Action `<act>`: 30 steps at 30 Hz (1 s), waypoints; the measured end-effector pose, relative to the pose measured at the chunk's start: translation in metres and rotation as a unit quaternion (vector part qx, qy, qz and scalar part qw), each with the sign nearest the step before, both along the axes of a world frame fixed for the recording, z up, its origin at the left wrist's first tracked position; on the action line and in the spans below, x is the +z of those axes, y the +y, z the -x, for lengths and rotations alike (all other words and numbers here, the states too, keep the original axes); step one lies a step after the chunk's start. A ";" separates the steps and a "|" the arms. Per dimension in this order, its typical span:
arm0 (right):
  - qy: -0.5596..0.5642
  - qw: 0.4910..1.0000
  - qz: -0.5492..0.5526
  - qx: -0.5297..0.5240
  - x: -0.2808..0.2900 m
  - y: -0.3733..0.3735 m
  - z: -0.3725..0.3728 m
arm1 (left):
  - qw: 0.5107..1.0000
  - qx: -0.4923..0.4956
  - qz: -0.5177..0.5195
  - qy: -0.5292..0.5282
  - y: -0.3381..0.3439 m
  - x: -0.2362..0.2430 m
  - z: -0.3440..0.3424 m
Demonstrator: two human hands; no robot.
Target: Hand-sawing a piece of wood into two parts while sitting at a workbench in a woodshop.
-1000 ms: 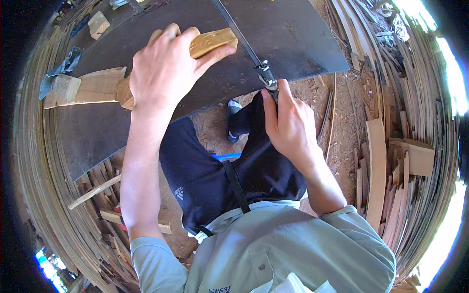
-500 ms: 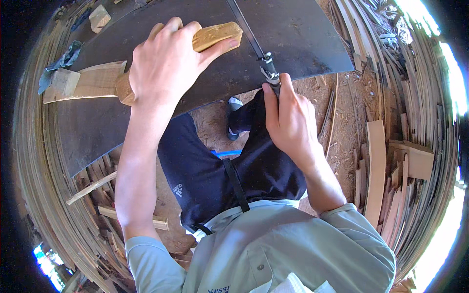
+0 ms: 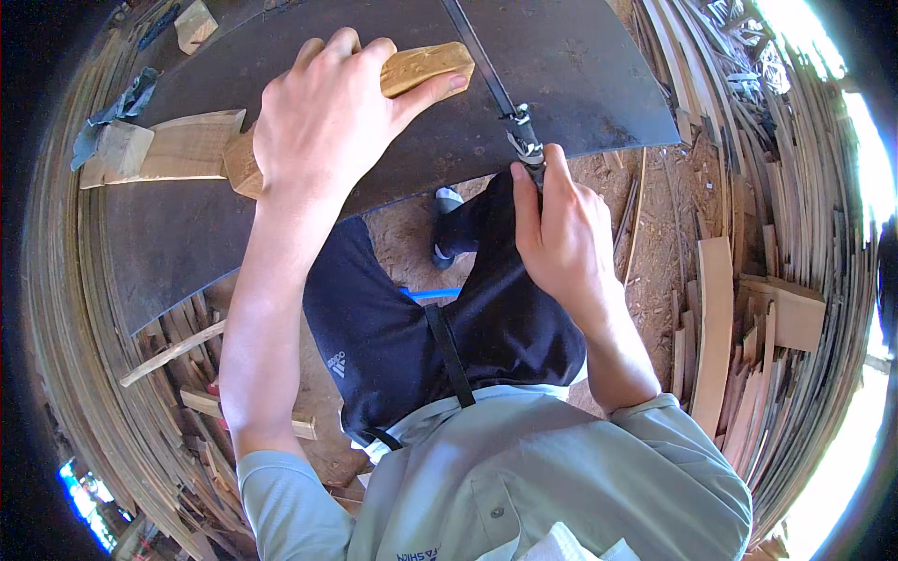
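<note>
My left hand (image 3: 323, 122) grips a yellowish wood piece (image 3: 421, 65) over the dark metal tabletop (image 3: 589, 75). My right hand (image 3: 561, 229) is closed on the dark handle (image 3: 529, 150) of a long, narrow metal bar tool (image 3: 477, 61), with wire or strips bound where bar meets handle. The bar runs up and left past the right end of the wood piece; whether they touch I cannot tell. Beside my left hand, a wooden block (image 3: 238, 164) and a pale board (image 3: 192, 140) lie on the tabletop with crumpled blue-grey material (image 3: 112, 117).
Another small wood block (image 3: 195, 26) sits at the back left. Stacks of long wooden strips (image 3: 94, 309) line both sides, with upright boards (image 3: 713, 327) at the right. My legs (image 3: 365, 337) are below the table's near edge, over a debris-strewn dirt floor (image 3: 645, 215).
My left hand and the wood piece have moved slightly up and to the right. My right hand and the tool have shifted slightly to the right, with both grips unchanged.
</note>
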State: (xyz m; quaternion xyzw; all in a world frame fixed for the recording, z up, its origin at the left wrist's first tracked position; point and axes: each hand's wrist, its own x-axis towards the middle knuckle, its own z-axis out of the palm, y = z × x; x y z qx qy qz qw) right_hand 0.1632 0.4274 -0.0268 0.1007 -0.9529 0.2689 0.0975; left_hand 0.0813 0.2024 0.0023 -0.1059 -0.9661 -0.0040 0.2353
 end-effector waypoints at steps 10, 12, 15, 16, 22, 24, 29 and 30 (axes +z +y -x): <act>0.013 0.999 -0.050 0.005 0.003 -0.003 0.001 | 0.998 -0.044 0.018 0.030 -0.007 -0.006 0.005; 0.009 0.998 -0.057 0.007 0.005 -0.005 -0.002 | 0.998 -0.043 0.032 0.030 -0.005 -0.002 0.002; 0.015 0.999 -0.051 0.006 -0.001 -0.003 -0.001 | 0.998 -0.018 0.050 0.018 -0.002 0.003 -0.001; 0.004 0.999 -0.048 0.003 0.001 -0.003 -0.001 | 0.999 -0.024 0.045 0.001 -0.002 0.006 -0.001; -0.018 0.999 -0.028 0.010 0.007 -0.006 0.001 | 0.999 -0.029 0.044 -0.007 -0.007 0.000 0.003; 0.001 1.000 -0.030 0.004 0.000 -0.001 0.000 | 0.985 0.013 0.036 -0.168 0.013 0.043 -0.006; -0.008 0.999 -0.040 0.012 -0.010 0.011 -0.022 | 0.992 0.033 0.027 -0.119 0.002 0.031 -0.003; -0.015 0.999 -0.046 -0.007 -0.012 0.016 -0.022 | 0.992 0.014 0.040 -0.119 0.002 0.028 -0.001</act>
